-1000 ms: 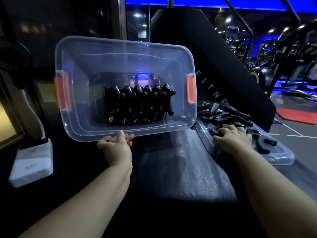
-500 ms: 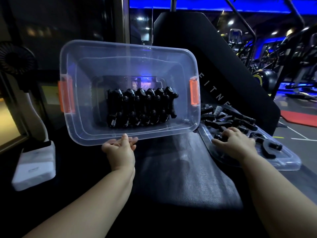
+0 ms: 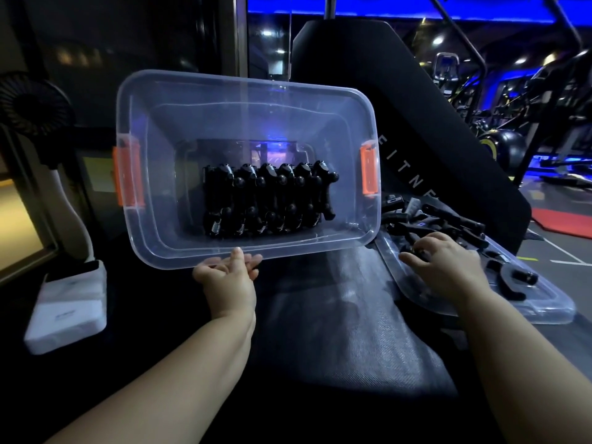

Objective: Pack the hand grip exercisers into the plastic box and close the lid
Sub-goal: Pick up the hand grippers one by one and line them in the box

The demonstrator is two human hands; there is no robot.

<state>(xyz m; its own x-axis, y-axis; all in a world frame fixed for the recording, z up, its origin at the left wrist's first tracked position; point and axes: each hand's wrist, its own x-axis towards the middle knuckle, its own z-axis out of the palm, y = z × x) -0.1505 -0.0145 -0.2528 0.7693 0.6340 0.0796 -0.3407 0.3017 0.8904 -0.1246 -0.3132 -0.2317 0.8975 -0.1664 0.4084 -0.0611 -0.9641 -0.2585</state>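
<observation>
A clear plastic box (image 3: pixel 166 129) with orange latches is tilted up so its opening faces me. Several black hand grip exercisers (image 3: pixel 266 200) stand packed in a row against its bottom. My left hand (image 3: pixel 229 277) supports the box's near rim from below, fingers touching the edge. To the right lies the clear lid (image 3: pixel 541 302), flat, with several loose black exercisers (image 3: pixel 442 222) piled on it. My right hand (image 3: pixel 445 264) rests on that pile, its fingers curled around one black exerciser (image 3: pixel 413 249).
Everything sits on a dark treadmill belt (image 3: pixel 352 331). A black treadmill hood (image 3: pixel 432 129) rises behind the box. A white box (image 3: pixel 67 306) and a small fan (image 3: pixel 32 107) stand at the left. Gym machines fill the far right.
The box has shifted slightly lower and to the right in view as my head moved. My right hand stays on the pile, fingers closing a little more on an exerciser.
</observation>
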